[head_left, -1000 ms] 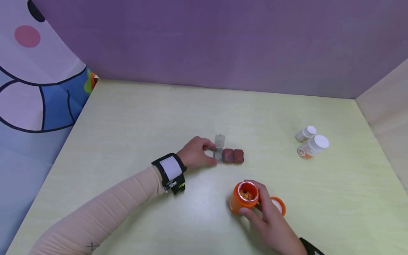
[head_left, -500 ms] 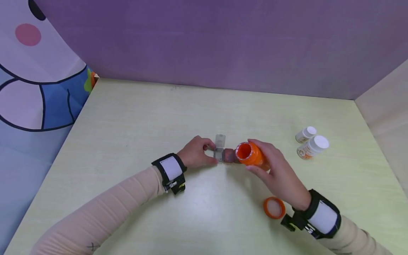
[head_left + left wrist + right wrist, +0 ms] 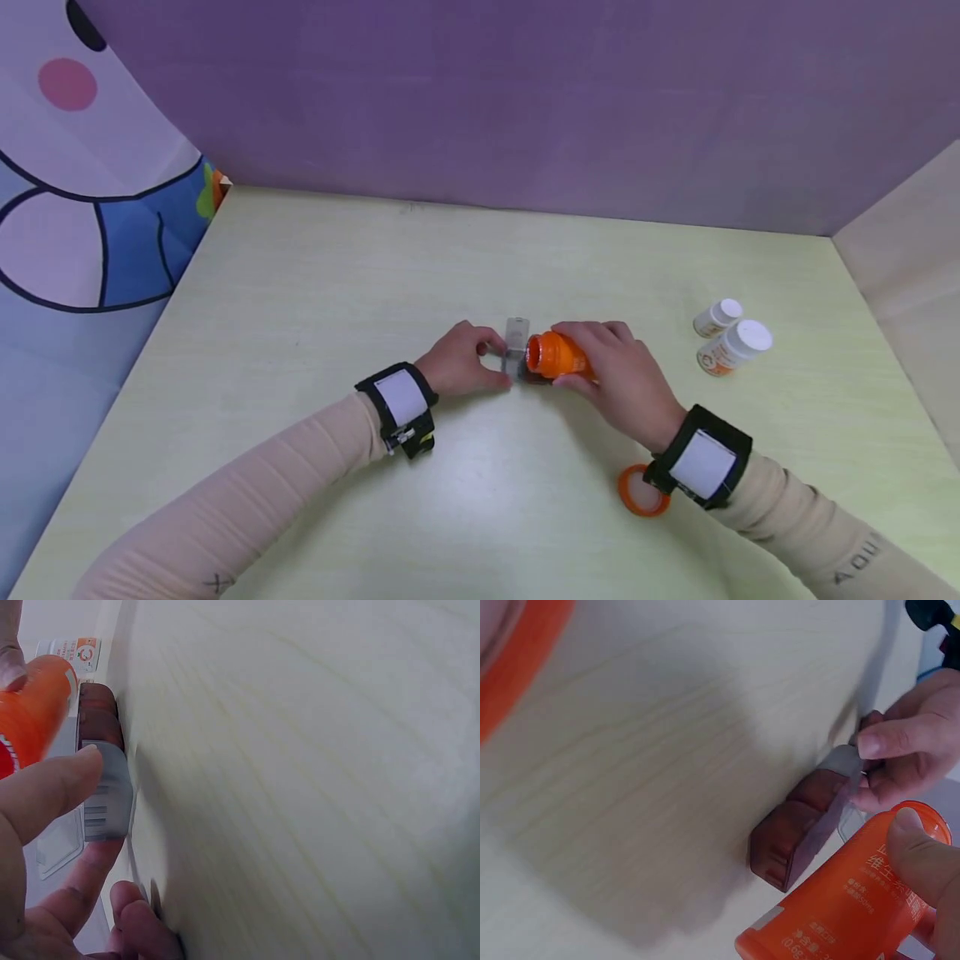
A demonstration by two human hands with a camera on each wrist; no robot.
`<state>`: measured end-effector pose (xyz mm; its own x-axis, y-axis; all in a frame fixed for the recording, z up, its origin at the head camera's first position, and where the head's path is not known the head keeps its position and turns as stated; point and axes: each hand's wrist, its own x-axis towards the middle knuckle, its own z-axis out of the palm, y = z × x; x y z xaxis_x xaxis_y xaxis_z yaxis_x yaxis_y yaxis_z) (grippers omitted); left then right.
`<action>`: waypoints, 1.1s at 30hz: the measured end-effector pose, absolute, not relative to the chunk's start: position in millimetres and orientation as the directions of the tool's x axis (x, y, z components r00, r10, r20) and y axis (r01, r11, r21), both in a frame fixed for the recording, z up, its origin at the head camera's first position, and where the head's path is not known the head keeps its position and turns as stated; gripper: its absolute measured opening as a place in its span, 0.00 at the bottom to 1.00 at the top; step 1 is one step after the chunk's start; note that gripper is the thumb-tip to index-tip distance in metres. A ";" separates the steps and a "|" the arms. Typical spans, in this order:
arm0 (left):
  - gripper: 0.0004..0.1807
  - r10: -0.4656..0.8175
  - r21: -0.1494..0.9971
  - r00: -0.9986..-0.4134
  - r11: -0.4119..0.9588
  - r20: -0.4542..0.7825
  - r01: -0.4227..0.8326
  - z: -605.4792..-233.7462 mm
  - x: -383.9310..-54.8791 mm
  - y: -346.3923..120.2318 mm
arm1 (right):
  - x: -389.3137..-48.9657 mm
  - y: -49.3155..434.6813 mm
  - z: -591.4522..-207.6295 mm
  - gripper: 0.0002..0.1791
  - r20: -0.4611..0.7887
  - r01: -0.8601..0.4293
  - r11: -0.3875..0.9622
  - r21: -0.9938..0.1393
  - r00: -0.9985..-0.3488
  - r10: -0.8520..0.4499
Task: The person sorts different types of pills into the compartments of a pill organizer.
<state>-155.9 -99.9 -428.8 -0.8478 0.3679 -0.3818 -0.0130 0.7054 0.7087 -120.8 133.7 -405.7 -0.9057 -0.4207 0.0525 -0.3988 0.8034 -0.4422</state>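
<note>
A small pill box (image 3: 514, 364) lies on the table. Its clear end compartment has the see-through lid (image 3: 517, 330) raised, while two dark red compartments (image 3: 791, 825) appear covered. My left hand (image 3: 461, 358) pinches the clear end between thumb and finger, as the left wrist view shows. An orange pill bottle (image 3: 562, 356), uncapped, is gripped in my right hand (image 3: 626, 379). The bottle is tilted nearly flat above the box, its mouth toward the clear compartment. Pills inside the bottle are hidden now, and whether any lie in the compartment cannot be made out.
An orange-rimmed cap (image 3: 637, 489) lies on the table (image 3: 360, 275), partly under my right wrist strap. Two white bottles, a larger one (image 3: 733, 347) and a smaller one (image 3: 717, 317), stand at the right. A purple wall (image 3: 487, 100) rises behind the table.
My right hand has lifted the orange bottle from the table, carried it up and left to the pill box, and tipped it over. The left hand has stayed in place.
</note>
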 end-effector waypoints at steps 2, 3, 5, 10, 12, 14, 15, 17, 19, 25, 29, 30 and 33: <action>0.23 0.373 0.712 -0.847 0.702 -0.379 -0.009 -429.2 -155.7 -100.3 | -121.1 130.3 -406.3 0.35 0.054 -0.412 0.812 -0.413 -0.901 -0.430; 0.23 0.376 0.714 -0.846 0.700 -0.377 -0.006 -429.6 -155.8 -100.6 | -121.3 129.0 -406.4 0.35 0.054 -0.418 0.817 -0.397 -0.899 -0.434; 0.23 0.382 0.717 -0.846 0.697 -0.372 0.000 -430.1 -156.1 -101.0 | -121.9 126.7 -406.7 0.34 0.055 -0.427 0.824 -0.372 -0.897 -0.439; 0.23 0.398 0.722 -0.844 0.692 -0.359 0.019 -430.0 -156.5 -102.2 | -123.9 123.1 -406.6 0.35 0.056 -0.442 0.834 -0.331 -0.891 -0.450; 0.23 0.403 0.723 -0.843 0.690 -0.356 0.024 -429.8 -156.3 -102.4 | -124.8 122.0 -406.7 0.35 0.054 -0.442 0.837 -0.322 -0.892 -0.449; 0.24 0.405 0.724 -0.842 0.689 -0.357 0.025 -429.5 -155.9 -102.6 | -125.4 121.0 -406.4 0.35 0.055 -0.443 0.840 -0.314 -0.892 -0.449; 0.24 0.405 0.724 -0.841 0.689 -0.359 0.023 -429.4 -155.8 -102.5 | -125.6 120.4 -406.1 0.35 0.057 -0.444 0.841 -0.310 -0.891 -0.450; 0.24 0.404 0.724 -0.840 0.690 -0.363 0.020 -428.9 -155.6 -102.2 | -125.9 119.3 -405.4 0.35 0.063 -0.450 0.843 -0.295 -0.889 -0.453; 0.24 0.404 0.723 -0.839 0.690 -0.365 0.018 -429.0 -156.0 -102.1 | -125.8 118.3 -404.1 0.35 0.071 -0.457 0.843 -0.284 -0.887 -0.457; 0.23 0.403 0.722 -0.840 0.692 -0.364 0.019 -428.6 -157.1 -101.1 | -125.5 116.9 -402.2 0.35 0.087 -0.467 0.850 -0.245 -0.883 -0.461; 0.23 0.403 0.720 -0.840 0.693 -0.362 0.022 -428.8 -157.5 -101.1 | -125.4 117.3 -402.9 0.35 0.098 -0.473 0.854 -0.218 -0.881 -0.463; 0.23 0.404 0.720 -0.840 0.694 -0.362 0.024 -429.0 -157.5 -101.2 | -125.4 117.4 -403.3 0.35 0.101 -0.475 0.854 -0.214 -0.880 -0.464; 0.23 0.412 0.724 -0.840 0.689 -0.353 0.033 -429.6 -157.6 -101.7 | -125.2 116.7 -403.9 0.35 0.112 -0.484 0.852 -0.200 -0.875 -0.471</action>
